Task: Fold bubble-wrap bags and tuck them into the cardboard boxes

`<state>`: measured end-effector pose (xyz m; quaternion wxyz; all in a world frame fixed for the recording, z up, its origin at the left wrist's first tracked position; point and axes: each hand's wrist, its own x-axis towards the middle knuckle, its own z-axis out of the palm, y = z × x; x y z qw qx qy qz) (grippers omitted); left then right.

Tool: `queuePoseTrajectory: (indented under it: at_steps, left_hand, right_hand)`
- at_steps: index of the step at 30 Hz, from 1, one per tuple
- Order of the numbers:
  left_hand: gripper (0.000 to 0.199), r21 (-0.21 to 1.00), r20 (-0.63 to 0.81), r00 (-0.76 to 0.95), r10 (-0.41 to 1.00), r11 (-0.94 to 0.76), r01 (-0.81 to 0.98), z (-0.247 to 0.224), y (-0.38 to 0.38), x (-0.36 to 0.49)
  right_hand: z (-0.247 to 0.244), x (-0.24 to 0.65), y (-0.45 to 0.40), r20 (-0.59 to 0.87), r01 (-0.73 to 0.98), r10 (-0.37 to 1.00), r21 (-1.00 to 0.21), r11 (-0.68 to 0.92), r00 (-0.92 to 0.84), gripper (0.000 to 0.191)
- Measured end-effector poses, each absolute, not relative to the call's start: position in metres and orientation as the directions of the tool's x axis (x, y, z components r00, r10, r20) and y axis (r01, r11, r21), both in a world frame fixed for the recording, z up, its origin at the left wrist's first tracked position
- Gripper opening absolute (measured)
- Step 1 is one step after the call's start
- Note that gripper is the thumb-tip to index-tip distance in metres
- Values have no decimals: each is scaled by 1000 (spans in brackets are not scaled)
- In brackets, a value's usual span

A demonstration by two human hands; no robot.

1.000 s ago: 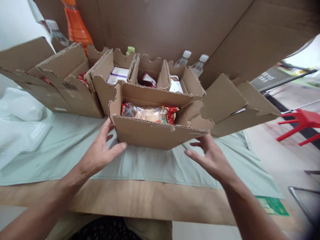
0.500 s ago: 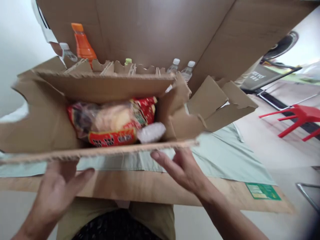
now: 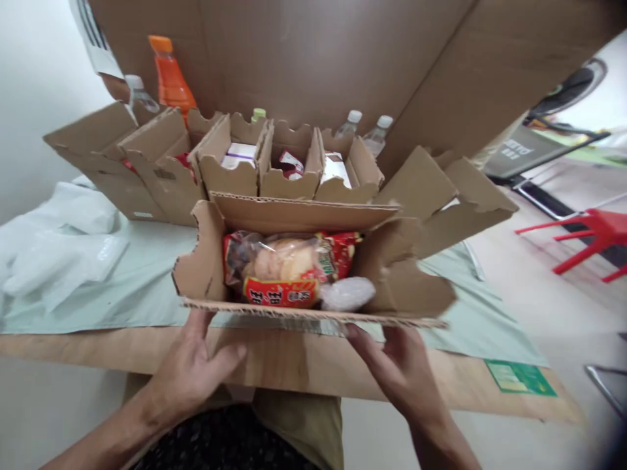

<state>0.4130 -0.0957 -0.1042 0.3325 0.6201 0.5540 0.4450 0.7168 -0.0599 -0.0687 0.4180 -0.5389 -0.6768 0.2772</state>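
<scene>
A long open cardboard box (image 3: 308, 212) is held up over the table's front edge. In it lie a red and clear snack bag (image 3: 289, 264) and a small whitish wrapped item (image 3: 347, 294). My left hand (image 3: 198, 369) is under the box's near left side, thumb spread and fingertips hidden beneath it. On the near right side my right hand (image 3: 399, 365) supports the box, with its thumb at the lower edge. Behind the box stands a row of cardboard compartments (image 3: 289, 186) with packages inside.
Bottles, one an orange bottle (image 3: 174, 81), stand behind the compartments by a tall cardboard panel (image 3: 304, 59). White plastic bags (image 3: 63, 241) lie left on the green cloth (image 3: 151, 274). A red stool (image 3: 588, 238) is at right.
The box has moved right and away from me, and looks smaller. Both hands have moved right with it. The row of compartments and the white plastic bags now show more fully.
</scene>
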Motion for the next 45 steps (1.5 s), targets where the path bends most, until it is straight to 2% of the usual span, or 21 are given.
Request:
queuePoseTrajectory:
  at_steps: [6, 11, 14, 17, 21, 25, 30, 33, 37, 40, 45]
  left_hand:
    - [66, 925, 205, 138, 969, -238, 295, -92, -35, 442]
    - [81, 919, 250, 375, 893, -341, 200, -93, 26, 515]
    - [81, 903, 274, 419, 866, -381, 197, -102, 57, 552]
    - [79, 881, 265, 362, 893, -377, 286, -116, 70, 577]
    - [80, 865, 260, 339, 904, -374, 334, -135, 60, 586]
    - [84, 853, 222, 512, 830, -420, 311, -147, 45, 579]
    - [87, 836, 202, 718, 666, -499, 228, -151, 41, 579]
    - [88, 824, 188, 756, 628, -519, 226, -155, 41, 583]
    - [89, 822, 213, 729, 650, -523, 226, -160, 39, 586]
    - [92, 829, 216, 710, 670, -510, 229, -160, 36, 587]
    - [97, 843, 196, 683, 703, -476, 249, -159, 35, 589]
  right_hand:
    - [-99, 727, -55, 255, 448, 946, -883, 143, 201, 48]
    - [-116, 769, -101, 219, 394, 865, -919, 27, 451, 66]
    - [-133, 774, -132, 268, 442, 812, -897, 14, 518, 70]
    - [-145, 778, -145, 305, 471, 789, -882, 23, 533, 72]
    - [-150, 804, -129, 259, 444, 802, -896, -8, 538, 75]
    - [-154, 822, -101, 200, 449, 849, -892, -49, 489, 76]
    - [-157, 806, -71, 213, 365, 809, -931, -1, 547, 91]
    - [-153, 800, -56, 238, 373, 813, -927, 28, 532, 81]
    - [-147, 804, -40, 281, 432, 834, -900, 57, 475, 63]
    - [-146, 809, -28, 308, 473, 840, -878, 70, 447, 60]
    - [-149, 820, 11, 378, 578, 807, -814, 56, 454, 83]
